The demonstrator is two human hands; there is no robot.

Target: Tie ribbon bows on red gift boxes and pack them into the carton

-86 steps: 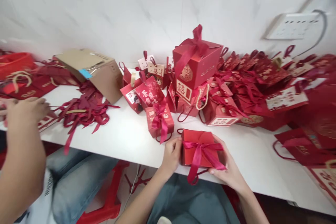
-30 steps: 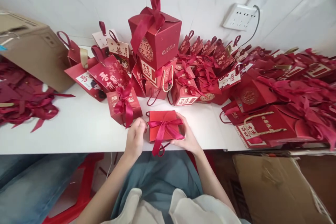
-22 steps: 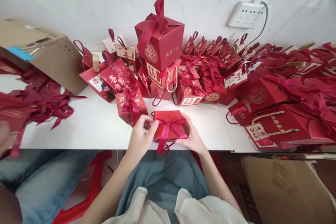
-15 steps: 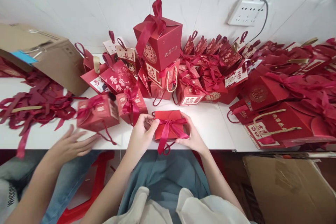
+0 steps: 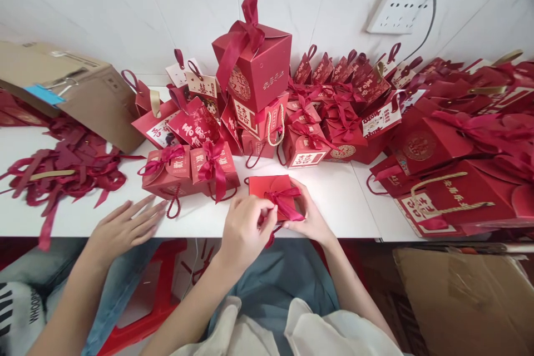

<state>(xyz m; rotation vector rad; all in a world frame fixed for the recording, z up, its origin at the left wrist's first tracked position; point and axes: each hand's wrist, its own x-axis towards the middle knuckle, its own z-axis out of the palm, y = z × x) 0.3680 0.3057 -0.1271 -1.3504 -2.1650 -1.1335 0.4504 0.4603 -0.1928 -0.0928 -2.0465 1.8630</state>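
Observation:
Directly in front of me a small red gift box (image 5: 259,184) rests on the white table, tied with a dark-pink ribbon bow (image 5: 287,198). My left hand (image 5: 247,227) is closed in a pinch at the bow's left side, on the ribbon; it hides the box's front left corner. Around the box's right side wrap the fingers of my right hand (image 5: 309,216). Beyond it to the left, two other bow-tied boxes, the left box (image 5: 169,178) and the right box (image 5: 225,164), stand side by side.
A co-worker's hand (image 5: 127,223) lies at the table edge on the left. Behind it are a ribbon pile (image 5: 69,169) and a cardboard box (image 5: 104,100). A tall red box (image 5: 273,61) tops a stack at centre; many red boxes (image 5: 459,183) crowd the right.
My left hand has moved from the box's left side onto the bow. The co-worker's hand is now off the left box, which sits against its neighbour. The view has shifted slightly.

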